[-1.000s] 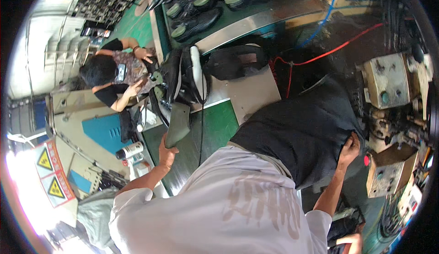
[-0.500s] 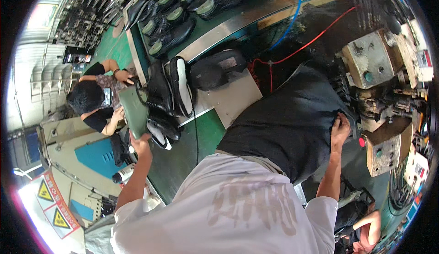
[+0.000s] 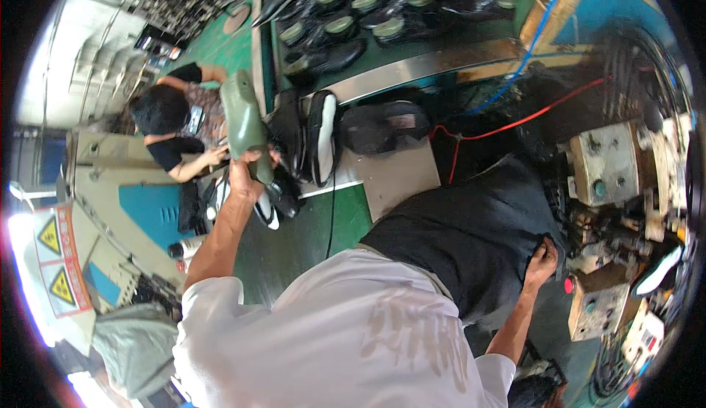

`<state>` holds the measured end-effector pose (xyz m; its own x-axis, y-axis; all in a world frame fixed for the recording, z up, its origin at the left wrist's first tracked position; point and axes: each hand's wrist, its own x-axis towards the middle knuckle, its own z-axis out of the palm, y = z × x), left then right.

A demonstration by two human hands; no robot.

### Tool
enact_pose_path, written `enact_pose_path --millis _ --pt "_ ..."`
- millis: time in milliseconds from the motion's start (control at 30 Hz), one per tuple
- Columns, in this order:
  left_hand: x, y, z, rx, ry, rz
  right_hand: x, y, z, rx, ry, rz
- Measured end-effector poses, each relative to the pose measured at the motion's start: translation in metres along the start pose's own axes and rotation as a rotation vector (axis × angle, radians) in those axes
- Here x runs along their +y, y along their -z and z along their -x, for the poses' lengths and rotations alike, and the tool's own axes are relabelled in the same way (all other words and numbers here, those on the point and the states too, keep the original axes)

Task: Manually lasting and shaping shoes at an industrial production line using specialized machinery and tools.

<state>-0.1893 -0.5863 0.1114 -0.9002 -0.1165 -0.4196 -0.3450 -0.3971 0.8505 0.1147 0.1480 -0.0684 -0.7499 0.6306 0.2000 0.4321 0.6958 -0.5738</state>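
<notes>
My left hand is wrapped round the narrow end of a green shoe last, held up at the left with its broad end pointing away from me. Just right of the last, black shoes stand close together, and one shoe shows a white sole. On the dark cloth over my lap, at its right edge, rests my right hand. Its fingers lie loosely over the cloth and I see nothing in them.
A rack at the far side carries rows of black shoes on green lasts. Grimy control boxes with buttons stand at the right. A person works at the far left. Red and blue hoses cross the back.
My left hand has raised and turned the green last, so its broad end now points farther away. My right hand stays on the dark cloth. The whole view has shifted.
</notes>
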Motion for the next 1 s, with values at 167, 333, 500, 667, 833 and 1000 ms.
enact_pose_path --millis 167,333,500,667,833,1000 --pt "-0.004 0.149 0.037 0.632 -0.261 -0.09 0.001 -0.001 -0.014 -0.078 0.057 0.055" --pt "-0.056 0.278 0.094 0.819 -0.071 -0.208 0.009 -0.005 -0.015 -0.119 0.058 0.033" --pt "-0.113 0.291 0.083 1.024 0.086 -0.072 0.007 0.003 -0.021 -0.176 0.052 0.106" --pt "-0.129 0.289 0.056 1.063 0.028 0.021 0.021 0.005 -0.023 -0.24 0.074 0.134" --pt "-0.15 0.28 0.034 1.146 -0.062 -0.026 0.009 0.015 -0.015 -0.225 0.117 0.153" --pt "-0.164 0.367 0.018 0.994 -0.264 -0.373 0.022 0.008 -0.005 -0.206 0.075 0.106"
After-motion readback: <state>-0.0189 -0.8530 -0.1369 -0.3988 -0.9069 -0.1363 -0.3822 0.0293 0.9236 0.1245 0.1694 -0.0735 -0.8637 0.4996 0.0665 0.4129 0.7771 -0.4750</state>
